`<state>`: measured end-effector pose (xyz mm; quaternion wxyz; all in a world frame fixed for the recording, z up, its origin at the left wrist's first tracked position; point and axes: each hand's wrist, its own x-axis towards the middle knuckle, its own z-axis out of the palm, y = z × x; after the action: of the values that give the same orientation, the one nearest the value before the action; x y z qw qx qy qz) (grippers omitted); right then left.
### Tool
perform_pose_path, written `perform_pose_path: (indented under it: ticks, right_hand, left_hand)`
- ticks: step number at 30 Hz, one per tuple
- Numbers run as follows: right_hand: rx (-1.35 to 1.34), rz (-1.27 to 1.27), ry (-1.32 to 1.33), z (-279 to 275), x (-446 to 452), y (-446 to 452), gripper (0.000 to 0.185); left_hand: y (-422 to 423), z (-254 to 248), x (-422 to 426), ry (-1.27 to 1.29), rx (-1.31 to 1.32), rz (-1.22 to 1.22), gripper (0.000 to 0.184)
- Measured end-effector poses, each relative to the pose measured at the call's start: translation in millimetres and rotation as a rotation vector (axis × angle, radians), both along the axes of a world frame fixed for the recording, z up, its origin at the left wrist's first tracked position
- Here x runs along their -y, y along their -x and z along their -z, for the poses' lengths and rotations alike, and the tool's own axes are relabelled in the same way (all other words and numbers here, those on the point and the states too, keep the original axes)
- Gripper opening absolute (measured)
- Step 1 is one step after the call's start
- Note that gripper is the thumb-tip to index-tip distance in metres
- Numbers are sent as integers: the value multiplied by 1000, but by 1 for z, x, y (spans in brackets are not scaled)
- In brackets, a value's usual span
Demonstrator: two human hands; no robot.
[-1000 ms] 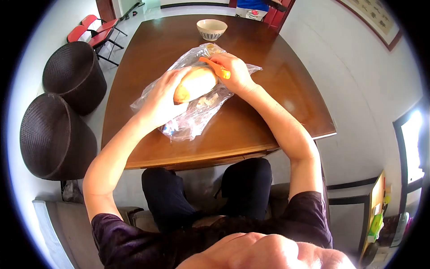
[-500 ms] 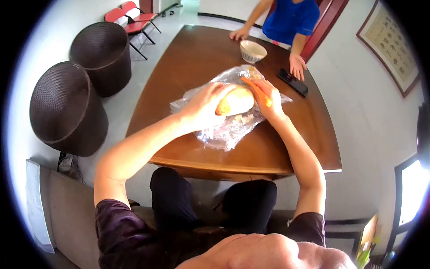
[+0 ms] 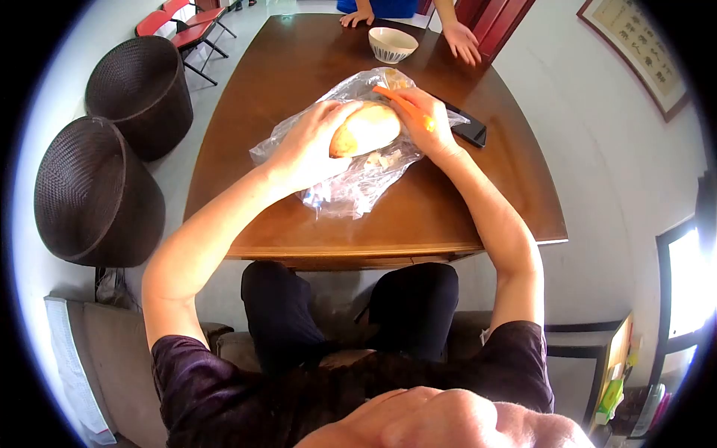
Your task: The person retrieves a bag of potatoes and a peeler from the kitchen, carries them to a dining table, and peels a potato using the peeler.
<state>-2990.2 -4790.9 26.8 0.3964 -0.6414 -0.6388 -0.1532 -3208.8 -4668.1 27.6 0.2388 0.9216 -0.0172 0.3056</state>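
My left hand [image 3: 310, 142] is wrapped round the left side of a large, pale, oblong fruit or vegetable [image 3: 371, 125], whose kind I cannot make out. Yellow-brown skin shows at its near end. In my right hand [image 3: 427, 131] is an orange peeler [image 3: 390, 95], lying along the far right side of the pale piece; its blade is hidden. Beneath both hands a clear plastic bag [image 3: 340, 198] is spread on the table. Small pale scraps [image 3: 382, 159] lie on the plastic just below the piece.
The brown wooden table [image 3: 261, 224] bears a patterned bowl [image 3: 392, 46] at the far side and a black phone [image 3: 469, 133] right of my right hand. Across it, another person's hand [image 3: 461, 43] hovers or rests. Two dark woven baskets [image 3: 142, 97] stand left.
My view has shifted, so the table sits higher and further left. The other person's hand has drawn back from the phone. Both my hands keep their holds.
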Motion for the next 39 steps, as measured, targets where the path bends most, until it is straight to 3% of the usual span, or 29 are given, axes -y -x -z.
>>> perform_pose_path:
  ticks: [1,3,5,6,8,11,14,22,25,28,30,33,37,39]
  right_hand:
    - [95,8,13,-4,0,-2,30]
    - [-352,-70,-137,-6,1,-11,24]
    - [-420,134,-122,-35,14,-30,19]
    - [-570,235,-97,-59,23,-26,25]
    - [-811,170,-75,-79,50,-43,31]
    - [-1035,49,264,-95,88,-27,36]
    - [-1109,212,493,-85,109,-7,35]
    - [-1212,332,433,-42,107,-103,29]
    - [-1212,260,237,-29,87,-156,30]
    - [-1040,346,264,-37,65,-163,30]
    - [-723,332,258,-52,47,-141,30]
    - [-598,476,212,-63,22,-136,29]
    - [-716,418,98,-76,4,-128,29]
    - [-920,181,-107,-82,4,-105,29]
  left_hand:
    - [0,0,-1,17,1,8,74]
    - [0,2,-1,33,7,1,74]
    - [0,4,-3,33,32,10,75]
    - [-3,7,-7,-2,48,14,76]
    - [-3,7,-7,24,35,3,77]
    - [-2,8,-8,24,40,17,77]
    - [-3,12,-9,24,49,21,77]
    - [-3,10,-9,28,56,7,76]
    - [-2,9,-8,35,41,18,76]
    - [-3,12,-11,25,71,34,77]
    - [-3,12,-11,41,67,28,77]
    - [-3,11,-8,51,58,25,77]
    - [-3,11,-11,4,63,31,77]
    - [-3,12,-12,9,65,31,76]
